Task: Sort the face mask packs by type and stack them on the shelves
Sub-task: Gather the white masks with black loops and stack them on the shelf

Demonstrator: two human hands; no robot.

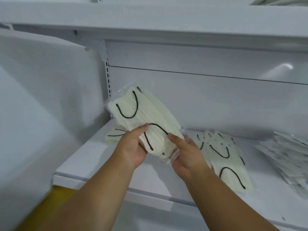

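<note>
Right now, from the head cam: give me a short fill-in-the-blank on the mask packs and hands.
1. The held pack of cream masks is gripped by ____ hands, the left hand and the right hand.
2. The ear loops on the held pack are ____ in colour.
3. The pack on the shelf right of the hands lies ____ on the white shelf.

Missing words: both; black; flat

- A white back panel (208, 100) closes the rear of the shelving unit, with a horizontal seam across it.
- A slotted upright rail (108, 77) runs down the panel's left edge.
- A white side panel (41, 80) stands at left.
- A yellow surface (56, 195) shows below, at lower left.
</note>
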